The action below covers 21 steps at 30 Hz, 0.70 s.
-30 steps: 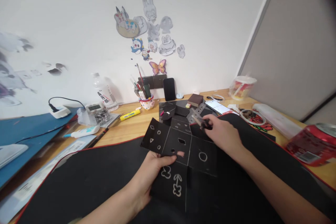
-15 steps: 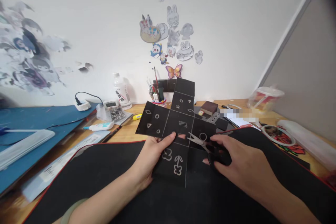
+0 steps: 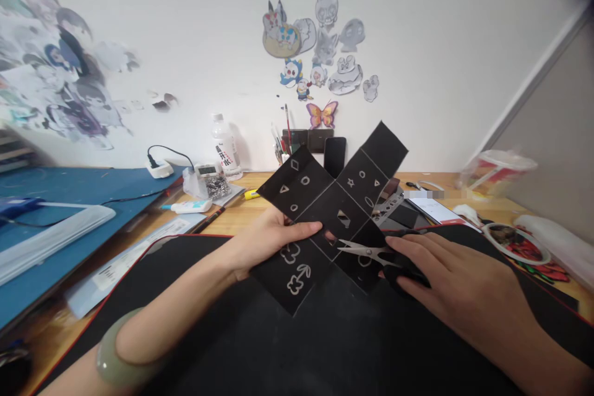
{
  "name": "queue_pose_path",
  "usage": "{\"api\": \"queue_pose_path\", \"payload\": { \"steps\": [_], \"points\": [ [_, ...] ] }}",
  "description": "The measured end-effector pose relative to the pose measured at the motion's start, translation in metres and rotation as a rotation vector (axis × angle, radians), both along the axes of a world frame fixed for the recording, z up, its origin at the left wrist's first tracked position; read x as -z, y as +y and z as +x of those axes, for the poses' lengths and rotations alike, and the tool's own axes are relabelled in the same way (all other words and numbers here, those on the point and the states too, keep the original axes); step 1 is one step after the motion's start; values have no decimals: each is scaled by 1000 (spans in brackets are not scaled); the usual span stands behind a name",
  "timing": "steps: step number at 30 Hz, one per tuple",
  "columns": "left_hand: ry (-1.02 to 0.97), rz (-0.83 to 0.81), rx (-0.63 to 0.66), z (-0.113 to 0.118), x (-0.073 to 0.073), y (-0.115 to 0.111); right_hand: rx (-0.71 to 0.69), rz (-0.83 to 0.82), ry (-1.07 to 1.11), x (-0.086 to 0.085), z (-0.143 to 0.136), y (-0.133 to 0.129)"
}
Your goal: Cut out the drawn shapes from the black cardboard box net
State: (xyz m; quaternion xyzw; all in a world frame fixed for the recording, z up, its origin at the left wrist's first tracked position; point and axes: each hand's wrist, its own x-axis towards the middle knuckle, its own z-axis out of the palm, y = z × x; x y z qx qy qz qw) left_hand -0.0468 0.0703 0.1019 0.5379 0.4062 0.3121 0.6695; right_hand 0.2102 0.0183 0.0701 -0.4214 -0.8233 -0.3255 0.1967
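Pinching the black card (image 3: 331,201) between thumb and fingers, the left hand (image 3: 266,241) holds it at a tilt above the dark mat (image 3: 278,352), thumb laid beside a small opening; that grip probably keeps the thin sheet steady where the scissors (image 3: 371,252) come near. The right hand (image 3: 464,275) is closed around their black handles, and the bright metal blades stand slightly apart, pointing at that opening; whether they touch the card I cannot tell. Holding the sheet clear of the mat likely leaves room for a blade beneath. The card is cross-shaped, matt and rather stiff-looking, divided by pale lines into squarish panels with white outlines: a star, triangles, rings, a diamond, flowers. A second, angular opening lies just farther up. The smooth, red-edged mat covers part of the wooden surface (image 3: 232,216); a glossy, pale green bangle (image 3: 107,356) circles the left wrist.
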Motion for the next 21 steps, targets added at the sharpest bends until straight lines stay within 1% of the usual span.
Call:
{"api": "queue_pose_path", "payload": {
  "steps": [4, 9, 12, 17, 21],
  "points": [
    [-23, 54, 66, -7, -8, 4, -66, 12, -72, -12, -3, 0],
    [112, 87, 250, -11, -16, 12, -140, 25, -159, -32, -6, -1],
    [126, 101, 347, -9, -23, 15, -187, 45, -190, -42, -7, -1],
    [118, 128, 408, -3, -36, 14, -244, 7, -222, -54, -4, 0],
    [94, 82, 476, -1, -39, 13, -291, 3, -254, -58, -2, -1]
  ]
}}
